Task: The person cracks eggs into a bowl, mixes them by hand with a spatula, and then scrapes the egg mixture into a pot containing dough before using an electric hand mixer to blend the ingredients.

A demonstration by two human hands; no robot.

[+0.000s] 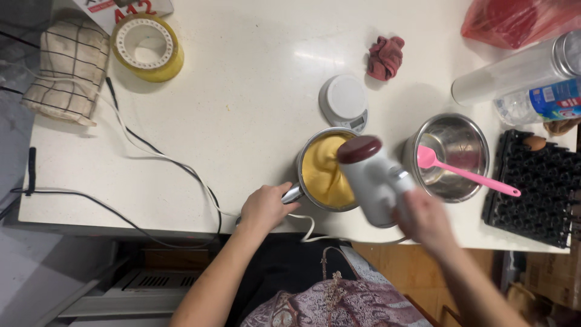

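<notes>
A steel pot (310, 147) of yellow batter (321, 172) stands near the white counter's front edge. My left hand (264, 208) grips the pot's handle at its left side. My right hand (425, 219) holds a white electric hand mixer (375, 175) with a dark red end, tilted over the batter and blurred by motion. Its beaters are hidden in the pot.
To the right, a steel bowl (466, 136) holds a pink spatula (466, 174). Behind the pot sit a white kitchen scale (344, 100) and a red cloth (385, 57). A black egg tray (538, 191), bottles (526, 85), a yellow round container (147, 47), an oven mitt (69, 66) and cables (163, 160) lie around.
</notes>
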